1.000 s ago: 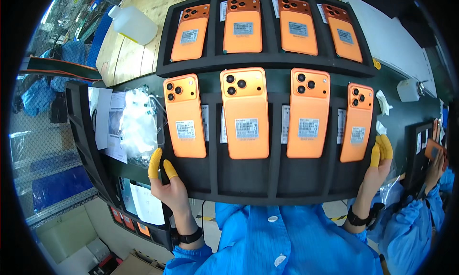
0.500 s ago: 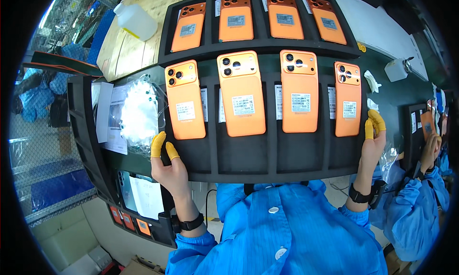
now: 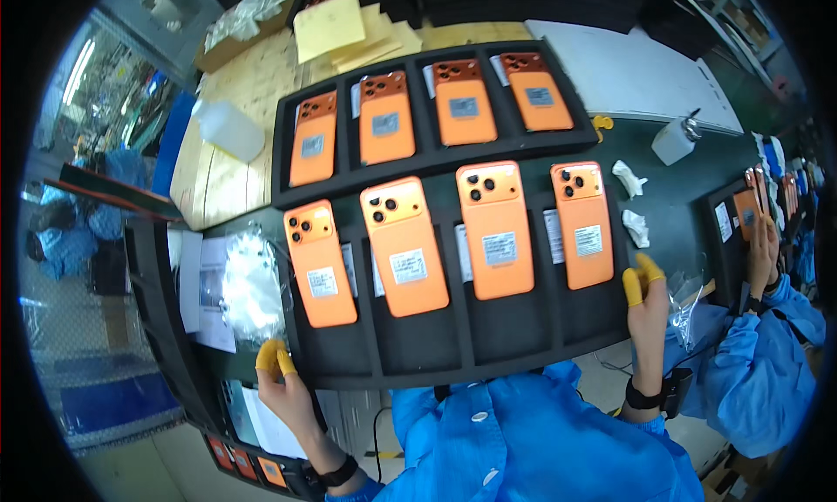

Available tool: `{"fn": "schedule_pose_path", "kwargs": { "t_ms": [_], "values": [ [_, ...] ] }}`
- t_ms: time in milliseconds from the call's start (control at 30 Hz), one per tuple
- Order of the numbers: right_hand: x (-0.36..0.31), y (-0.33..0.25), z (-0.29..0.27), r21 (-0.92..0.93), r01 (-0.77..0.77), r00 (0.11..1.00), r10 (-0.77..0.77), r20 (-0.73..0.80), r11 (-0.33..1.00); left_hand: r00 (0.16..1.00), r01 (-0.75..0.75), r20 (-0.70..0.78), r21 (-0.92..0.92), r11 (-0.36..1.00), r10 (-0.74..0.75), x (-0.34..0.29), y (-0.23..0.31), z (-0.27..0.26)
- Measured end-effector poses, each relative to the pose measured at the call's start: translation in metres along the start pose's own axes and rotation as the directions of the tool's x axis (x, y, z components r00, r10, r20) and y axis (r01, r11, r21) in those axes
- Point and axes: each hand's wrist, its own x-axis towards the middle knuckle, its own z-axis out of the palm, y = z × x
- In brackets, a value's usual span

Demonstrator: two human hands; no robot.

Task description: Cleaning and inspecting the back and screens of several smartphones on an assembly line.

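My left hand (image 3: pixel 283 391), with yellow finger cots on its fingertips, grips the left side of a black compartment tray (image 3: pixel 423 373). The right hand (image 3: pixel 646 308), also wearing yellow cots, holds the opposite side. Several orange phones lie back-up in that tray, one per compartment, among them the leftmost phone (image 3: pixel 321 262) and the rightmost phone (image 3: pixel 582 225). Each has three camera lenses toward the far end and a pale label. The tray's near edge reaches close to my blue smock (image 3: pixel 523 432). Parts of both hands' grip are hidden at the tray sides.
Beyond lies a second black tray (image 3: pixel 349 172) of orange phones. A clear plastic bag (image 3: pixel 253 288) is at left, a white bottle (image 3: pixel 228 131) behind it. Crumpled tissues (image 3: pixel 629 179) and a dispenser bottle (image 3: pixel 676 140) stand right. A co-worker's hand (image 3: pixel 763 249) is far right.
My view has shifted, so the trays and both hands appear lower in the picture and yellow papers show at the back. Both hands stay at the near tray's sides.
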Motion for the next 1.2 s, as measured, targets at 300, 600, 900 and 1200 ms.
{"fn": "schedule_pose_path", "kwargs": {
  "t_ms": [300, 600, 900, 1200],
  "values": [
    [0.008, -0.006, -0.009, -0.049, 0.170, 0.985, -0.170, 0.020, 0.984, 0.825, 0.514, 0.416, -0.267, 0.815, -0.384, 0.025, 0.006, -0.008],
    [0.033, 0.017, -0.009, 0.059, 0.262, 0.955, -0.267, 0.127, 0.963, 0.806, 0.563, 0.440, -0.361, 0.743, -0.397, 0.028, 0.033, -0.016],
    [0.044, 0.037, -0.012, 0.126, 0.215, 0.945, -0.239, 0.225, 0.969, 0.931, 0.108, 0.356, -0.064, 0.992, -0.079, 0.037, 0.009, -0.008],
    [0.040, 0.025, -0.014, 0.093, 0.221, 0.950, -0.236, 0.205, 0.971, 0.986, 0.094, 0.103, 0.299, 0.950, -0.130, 0.061, -0.002, -0.004]
  ]
}}
